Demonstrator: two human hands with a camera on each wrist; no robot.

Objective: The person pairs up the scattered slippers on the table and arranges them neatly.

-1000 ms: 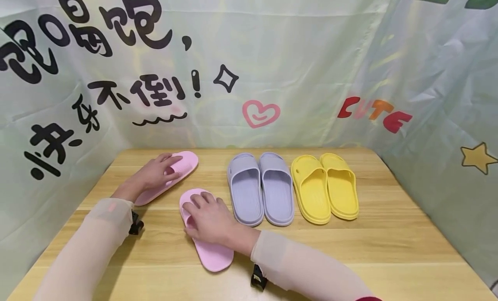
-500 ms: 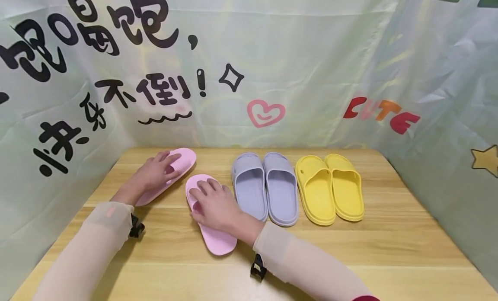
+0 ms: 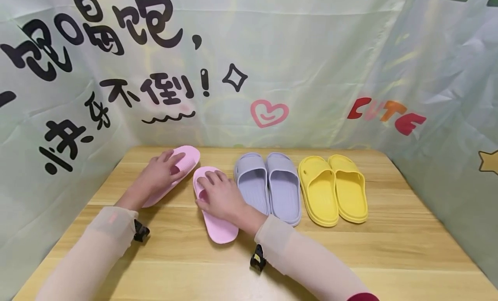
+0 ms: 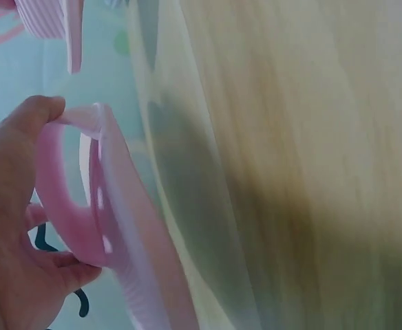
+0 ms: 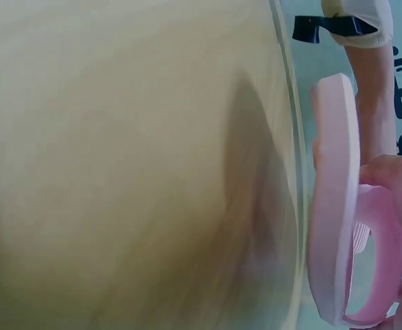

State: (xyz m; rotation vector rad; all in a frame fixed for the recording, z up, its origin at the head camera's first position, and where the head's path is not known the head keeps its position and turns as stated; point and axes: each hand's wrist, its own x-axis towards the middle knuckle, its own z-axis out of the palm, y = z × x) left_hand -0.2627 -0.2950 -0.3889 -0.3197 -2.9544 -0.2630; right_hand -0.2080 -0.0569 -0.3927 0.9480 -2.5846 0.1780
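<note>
My left hand [image 3: 155,175] grips a pink slipper [image 3: 188,156] by the sides of its strap, at the table's back left. Thumb and fingers press the strap from opposite sides in the left wrist view, where the slipper [image 4: 142,227] is raised off the wood with its shadow apart. Across the strap of a second pink slipper [image 3: 221,229], my right hand [image 3: 221,197] keeps a similar hold. That slipper [image 5: 332,206] also hangs above the surface in the right wrist view. Its toe points away from me, beside the lavender pair. Both hands partly hide the straps.
A pair of lavender slippers [image 3: 285,197] stands side by side at mid-table, toes to the back. To their right is a yellow pair [image 3: 319,197]. The wooden table [image 3: 389,257] meets a printed cloth backdrop [image 3: 311,54] behind and at both sides.
My right hand has carried its pink slipper away from me, nearer the left one. The left slipper has shifted slightly toward the back. The head view has turned a little left.
</note>
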